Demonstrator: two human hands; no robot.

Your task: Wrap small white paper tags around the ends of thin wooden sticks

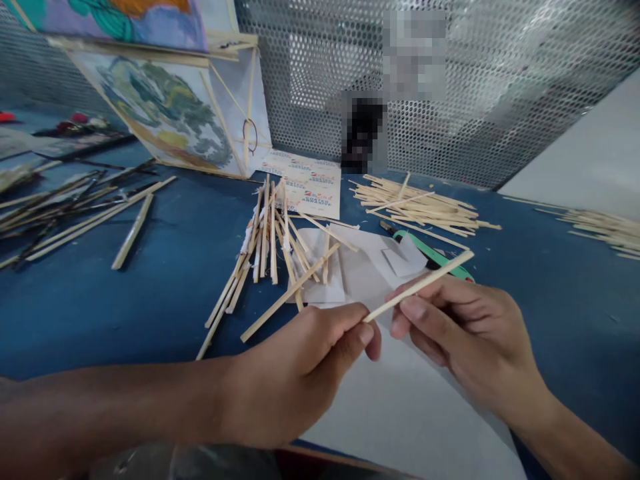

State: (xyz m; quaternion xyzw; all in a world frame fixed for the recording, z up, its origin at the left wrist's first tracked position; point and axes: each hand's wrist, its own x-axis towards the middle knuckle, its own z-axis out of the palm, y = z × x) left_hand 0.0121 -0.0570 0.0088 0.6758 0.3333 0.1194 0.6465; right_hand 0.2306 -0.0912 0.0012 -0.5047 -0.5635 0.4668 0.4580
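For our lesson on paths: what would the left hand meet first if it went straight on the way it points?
Beyond the stick it holds, the left hand would probably meet the right hand first, though depth is unclear here.

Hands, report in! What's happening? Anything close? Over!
Left hand pinching wooden stick by one end; right hand gripping farther along. White paper underneath. Green cutter lying beyond right hand.

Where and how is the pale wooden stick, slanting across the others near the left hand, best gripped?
Probably pinch the slanting pale wooden stick across its near-left end, from above: it is thin and straight, and that end lies clear of the other sticks.
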